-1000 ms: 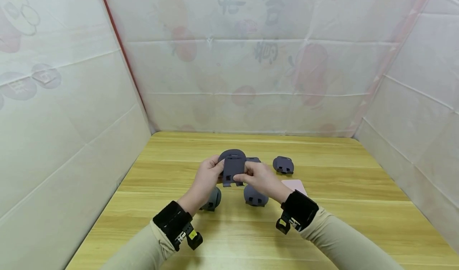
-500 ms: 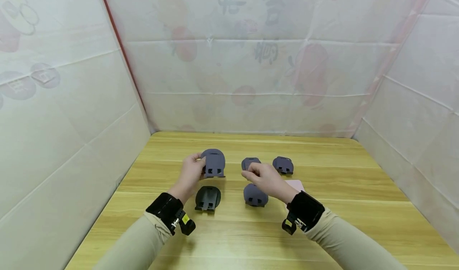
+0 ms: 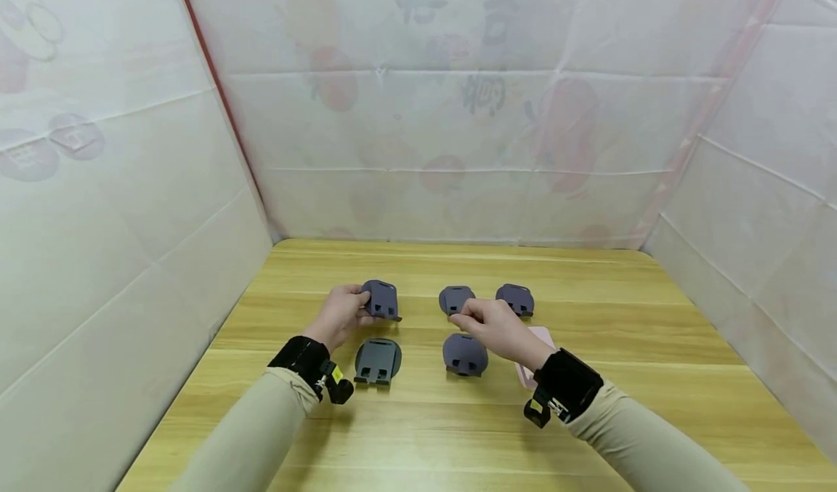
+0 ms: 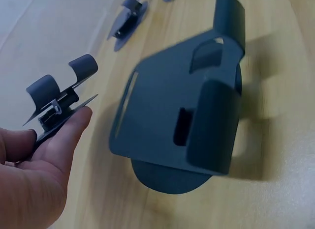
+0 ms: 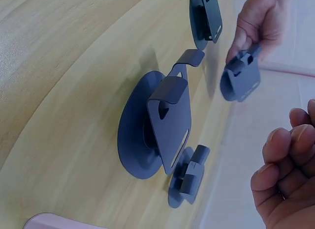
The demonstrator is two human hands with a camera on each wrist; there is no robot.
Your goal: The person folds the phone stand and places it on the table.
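- Head view: the left hand (image 3: 340,316) pinches a dark grey phone stand (image 3: 382,300) by its edge, low over the wooden counter (image 3: 418,434) at the far left of the group. A second stand (image 3: 377,361) lies flat just nearer the person. The right hand (image 3: 492,323) hovers with fingers loosely curled and grasping nothing, between a third stand (image 3: 455,299) and a fourth stand (image 3: 464,355). A fifth stand (image 3: 516,299) sits further right, and a pink pad (image 3: 538,347) lies partly under the right wrist. The edge pinch looks light to me, so the held piece could tip or land askew when set down.
- Left wrist view: the left hand's fingers (image 4: 69,135) grip the stand (image 4: 61,99) at its thin base plate, its curved hooks pointing up. The flat-lying stand (image 4: 184,123) fills the frame just beside it, blurred. With the two so near, I judge the held one could knock its neighbour or land overlapping it.
- Right wrist view: the right hand's fingers (image 5: 283,175) are curled in with nothing between them. Below sit the big round-based stand (image 5: 157,123) and a smaller stand (image 5: 189,177) just beside it. The left hand (image 5: 258,22) shows far off with its piece (image 5: 241,79). A careless drop of the right hand could nudge either stand, as both are close under it.
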